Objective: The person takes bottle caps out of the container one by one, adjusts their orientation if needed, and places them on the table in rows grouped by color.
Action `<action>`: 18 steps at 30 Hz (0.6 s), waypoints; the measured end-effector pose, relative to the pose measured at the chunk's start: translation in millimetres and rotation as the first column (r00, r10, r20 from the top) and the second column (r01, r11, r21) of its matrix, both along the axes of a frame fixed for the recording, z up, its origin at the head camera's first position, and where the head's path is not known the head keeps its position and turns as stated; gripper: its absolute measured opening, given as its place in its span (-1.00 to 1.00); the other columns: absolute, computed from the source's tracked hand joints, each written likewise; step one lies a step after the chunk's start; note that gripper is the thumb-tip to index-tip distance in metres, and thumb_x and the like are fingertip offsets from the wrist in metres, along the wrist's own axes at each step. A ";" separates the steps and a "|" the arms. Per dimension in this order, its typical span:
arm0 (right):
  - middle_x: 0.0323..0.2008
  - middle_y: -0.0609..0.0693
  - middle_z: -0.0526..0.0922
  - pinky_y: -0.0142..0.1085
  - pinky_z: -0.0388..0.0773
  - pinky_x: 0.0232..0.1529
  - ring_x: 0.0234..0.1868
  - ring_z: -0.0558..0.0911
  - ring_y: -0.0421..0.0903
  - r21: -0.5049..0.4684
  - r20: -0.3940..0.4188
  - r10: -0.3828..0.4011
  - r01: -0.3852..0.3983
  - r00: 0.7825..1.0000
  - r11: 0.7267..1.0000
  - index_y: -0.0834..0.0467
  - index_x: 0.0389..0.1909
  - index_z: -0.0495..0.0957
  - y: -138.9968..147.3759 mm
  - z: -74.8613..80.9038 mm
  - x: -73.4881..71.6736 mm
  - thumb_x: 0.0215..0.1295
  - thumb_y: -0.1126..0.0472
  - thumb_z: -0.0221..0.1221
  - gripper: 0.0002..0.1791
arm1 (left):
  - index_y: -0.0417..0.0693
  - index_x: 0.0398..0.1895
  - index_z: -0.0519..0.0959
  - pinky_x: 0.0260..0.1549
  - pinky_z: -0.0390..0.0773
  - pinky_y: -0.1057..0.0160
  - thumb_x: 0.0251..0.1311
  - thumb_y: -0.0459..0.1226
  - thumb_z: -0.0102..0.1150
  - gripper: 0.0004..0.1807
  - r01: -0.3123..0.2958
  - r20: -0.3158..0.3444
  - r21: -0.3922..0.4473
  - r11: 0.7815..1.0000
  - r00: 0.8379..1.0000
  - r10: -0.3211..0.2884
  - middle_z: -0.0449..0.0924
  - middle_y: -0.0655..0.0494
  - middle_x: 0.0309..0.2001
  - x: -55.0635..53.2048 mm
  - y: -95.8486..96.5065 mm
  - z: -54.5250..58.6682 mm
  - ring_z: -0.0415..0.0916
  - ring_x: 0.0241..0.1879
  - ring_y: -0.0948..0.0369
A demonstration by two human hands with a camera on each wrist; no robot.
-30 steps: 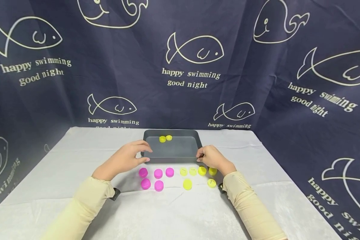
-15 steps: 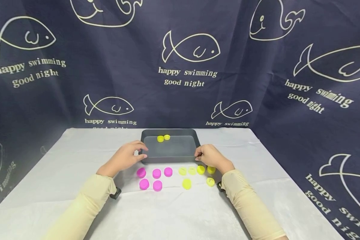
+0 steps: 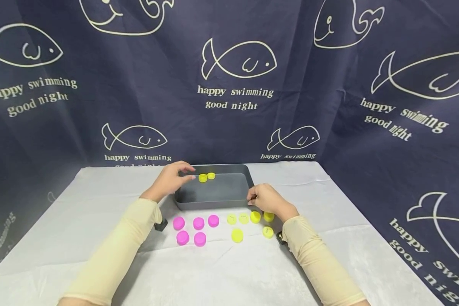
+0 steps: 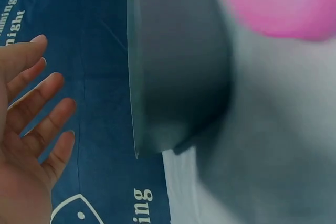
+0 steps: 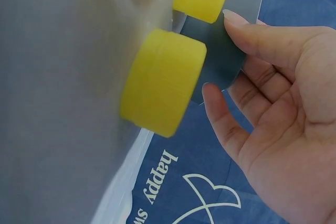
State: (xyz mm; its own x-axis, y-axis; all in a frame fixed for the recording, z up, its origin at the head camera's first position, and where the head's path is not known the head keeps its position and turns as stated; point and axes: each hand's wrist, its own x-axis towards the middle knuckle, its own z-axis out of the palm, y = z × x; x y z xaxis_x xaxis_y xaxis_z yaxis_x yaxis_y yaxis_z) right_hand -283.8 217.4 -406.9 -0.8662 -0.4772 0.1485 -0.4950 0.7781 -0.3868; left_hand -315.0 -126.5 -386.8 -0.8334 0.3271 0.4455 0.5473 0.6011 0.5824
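A dark grey tray (image 3: 222, 187) stands toward the back of the table, with two yellow bottle caps (image 3: 202, 178) inside near its far left. My left hand (image 3: 171, 179) is over the tray's left side, thumb and fingers spread apart and pointing at those caps. In the left wrist view the left hand (image 4: 34, 124) has nothing between its fingers. My right hand (image 3: 269, 199) grips the tray's near right corner; the right wrist view shows the thumb (image 5: 236, 24) on the outer wall and other fingers round the edge.
In front of the tray lie several pink caps (image 3: 198, 223) on the left and several yellow caps (image 3: 237, 235) on the right. A white cloth (image 3: 229, 276) covers the table. A dark blue curtain (image 3: 168, 85) with fish drawings hangs behind and at the sides.
My left hand has left the tray's near left corner and moved forward and right, over the tray toward the two yellow caps inside. The right hand stays at its corner.
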 end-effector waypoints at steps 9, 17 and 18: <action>-0.48 -0.21 0.69 -0.14 0.57 -0.03 -0.31 0.60 -0.21 -0.016 0.024 -0.017 0.018 1.000 1.000 0.08 -0.46 0.72 1.1 0.9 -0.6 0.19 0.32 0.36 -0.90 | -0.09 0.02 0.66 -0.05 0.56 0.00 0.22 -0.19 0.36 -0.67 -0.077 0.184 0.089 0.993 0.981 0.059 0.66 -0.07 -0.02 -37.0 17.0 15.6 0.59 -0.03 0.03; -0.46 -0.19 0.70 -0.14 0.58 -0.07 -0.31 0.62 -0.18 -0.023 -0.001 0.009 -0.009 1.000 1.000 0.09 -0.47 0.72 2.1 0.2 0.3 0.18 0.34 0.37 -0.90 | -0.20 -0.04 0.68 -0.05 0.57 0.04 0.20 -0.23 0.35 -0.69 -0.115 0.199 0.021 0.993 0.974 0.108 0.69 -0.09 -0.07 -58.6 27.9 0.9 0.62 -0.07 0.00; -0.45 -0.19 0.70 -0.14 0.58 -0.07 -0.30 0.63 -0.18 -0.024 -0.001 0.015 -0.015 1.000 1.000 0.09 -0.46 0.72 2.0 -0.3 0.3 0.18 0.34 0.36 -0.90 | -0.21 -0.04 0.68 -0.03 0.56 0.05 0.20 -0.24 0.35 -0.69 -0.116 0.196 -0.003 0.993 0.974 0.114 0.69 -0.09 -0.08 -60.4 28.7 -3.4 0.62 -0.07 0.00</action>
State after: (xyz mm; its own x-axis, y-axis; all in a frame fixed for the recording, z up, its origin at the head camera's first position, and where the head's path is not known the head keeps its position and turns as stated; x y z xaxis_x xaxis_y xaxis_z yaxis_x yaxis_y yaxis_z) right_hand -283.5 219.4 -407.2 -0.8588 -0.4864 0.1610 -0.5069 0.7611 -0.4046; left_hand -375.4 -97.8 -390.2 -0.9363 0.2208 0.2729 0.3500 0.6477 0.6768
